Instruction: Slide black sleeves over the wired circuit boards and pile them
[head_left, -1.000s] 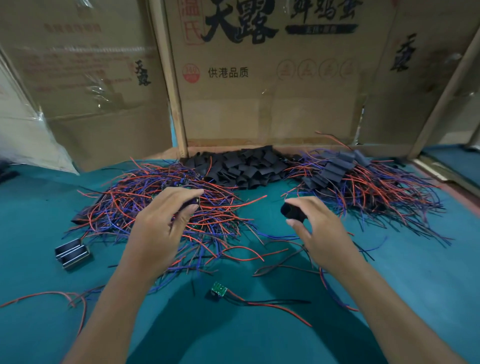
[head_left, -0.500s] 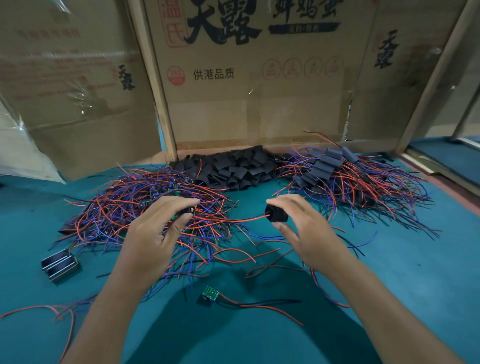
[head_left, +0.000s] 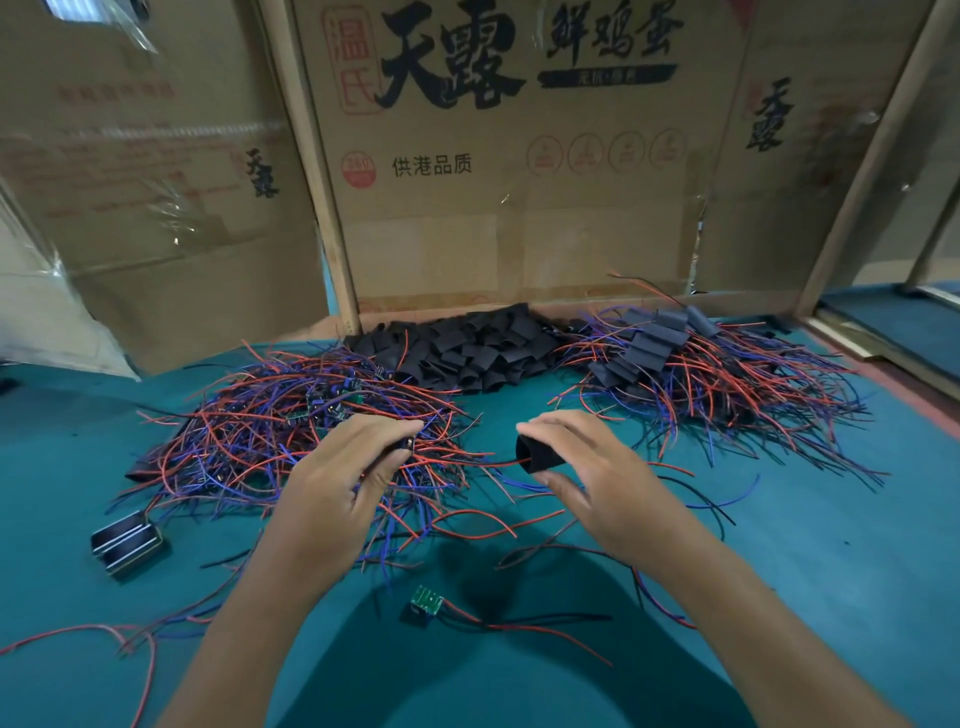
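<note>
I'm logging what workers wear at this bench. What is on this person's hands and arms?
Nothing that shows: the left hand and right hand are bare, with no gloves, rings or watch. Both forearms are uncovered to the bottom of the picture, so no sleeves are in view.

Teal table (head_left: 779, 597); printed cardboard boxes (head_left: 519, 208) behind; light perhaps dim.

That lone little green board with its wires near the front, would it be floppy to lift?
Probably half and half: the green board looks rigid and light, while its thin wires lie in loose curves on the mat, so they would likely dangle.
</note>
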